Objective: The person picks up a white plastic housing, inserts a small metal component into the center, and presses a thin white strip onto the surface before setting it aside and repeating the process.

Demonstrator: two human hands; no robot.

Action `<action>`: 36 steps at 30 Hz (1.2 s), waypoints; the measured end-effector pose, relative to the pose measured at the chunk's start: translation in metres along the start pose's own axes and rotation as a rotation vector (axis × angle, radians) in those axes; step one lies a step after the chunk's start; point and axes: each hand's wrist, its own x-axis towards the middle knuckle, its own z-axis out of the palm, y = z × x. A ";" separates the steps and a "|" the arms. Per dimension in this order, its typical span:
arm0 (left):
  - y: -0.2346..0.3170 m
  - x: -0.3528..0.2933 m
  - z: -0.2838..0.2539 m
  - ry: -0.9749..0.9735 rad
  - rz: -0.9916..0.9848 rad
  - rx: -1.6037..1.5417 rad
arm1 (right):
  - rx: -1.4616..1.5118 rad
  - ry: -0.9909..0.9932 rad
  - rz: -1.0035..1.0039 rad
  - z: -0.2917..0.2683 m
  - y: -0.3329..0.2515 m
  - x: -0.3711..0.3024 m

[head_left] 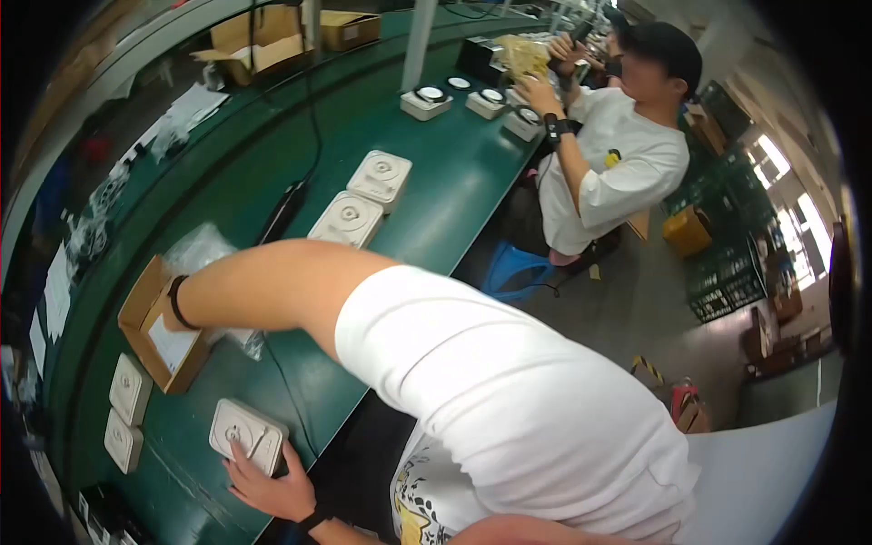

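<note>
My left hand (277, 490) grips the near end of a white square device (247, 436) lying on the green workbench (400, 263). Its thumb is along the right side and a finger reaches onto the top, near a round fitting. My right arm stretches across to the left, bent at the elbow. My right hand (170, 316) is at an open cardboard box (186, 363) with white paper or card inside; its fingers are hidden. Two more white devices (130, 391) stand left of the box's near side.
Two white devices (350, 218) and a black handheld tool (283, 211) with a cable lie farther along. Clear plastic bags (202, 245) lie behind the box. A co-worker (618, 154) handles a yellowish bag by devices (427, 102) with black-rimmed discs. A blue stool (516, 271) stands beside the bench.
</note>
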 end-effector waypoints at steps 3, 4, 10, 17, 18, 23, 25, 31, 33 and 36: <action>0.008 0.001 0.010 0.003 0.048 -0.058 | 0.146 0.078 -0.069 0.005 0.019 -0.013; 0.011 0.002 0.012 0.012 0.056 -0.072 | 0.195 0.114 -0.099 0.004 0.018 -0.017; 0.007 0.009 0.013 0.026 0.115 -0.092 | 0.496 0.347 -0.308 -0.003 0.003 -0.032; -0.001 0.008 0.009 0.026 0.103 -0.132 | 1.601 1.002 -0.313 0.027 -0.056 -0.119; 0.006 0.012 0.005 -0.004 0.061 -0.173 | 1.666 0.933 -0.293 0.038 -0.064 -0.146; 0.019 0.027 0.002 -0.101 0.016 -0.508 | 1.783 0.476 -0.504 0.109 -0.058 -0.179; 0.022 0.039 -0.005 -0.078 -0.016 -0.600 | 1.837 0.351 -0.555 0.117 -0.066 -0.178; 0.039 0.089 -0.001 -0.107 -0.044 -0.703 | 1.949 0.481 -0.415 0.123 -0.064 -0.183; 0.037 0.092 0.009 -0.145 -0.035 -0.798 | 1.958 0.490 -0.383 0.120 -0.061 -0.180; 0.046 0.078 0.015 0.045 -0.006 -0.631 | 1.908 0.505 -0.382 0.122 -0.069 -0.180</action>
